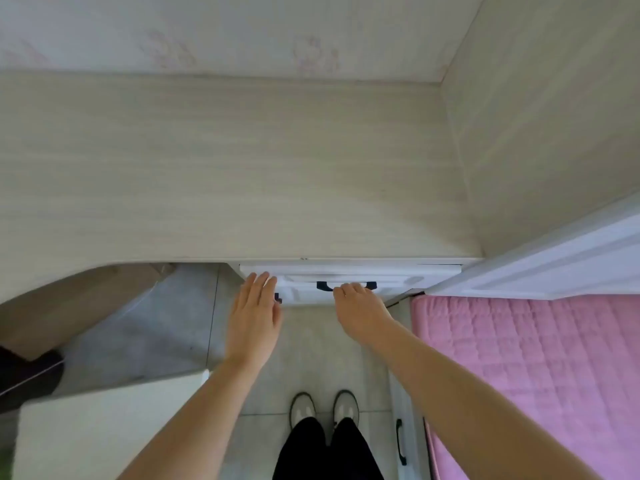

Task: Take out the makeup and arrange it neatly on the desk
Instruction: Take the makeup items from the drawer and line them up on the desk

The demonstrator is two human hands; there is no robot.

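Head view: you look straight down over a pale wood-grain worktop [225, 168] at your own two bare arms.
Left hand [254, 317]: your fingers are straight and together, tips touching the upper left edge of the white drawer front [349, 271]; it holds nothing.
Right hand [360, 310]: your fingers curl down over the dark handle [323, 286] in the middle of that drawer and grip it.
Drawer: it sits just under the worktop's front edge, on the right part; you cannot tell how far out it stands.
Makeup: none shows; the drawer's inside is hidden.
Second handle [278, 298]: a small dark piece shows beside your left hand, lower down.
Floor [311, 358]: grey tiles, with your pale shoes [323, 408] and black trousers below.
Bed [519, 358]: a pink quilted cover lies to your right.
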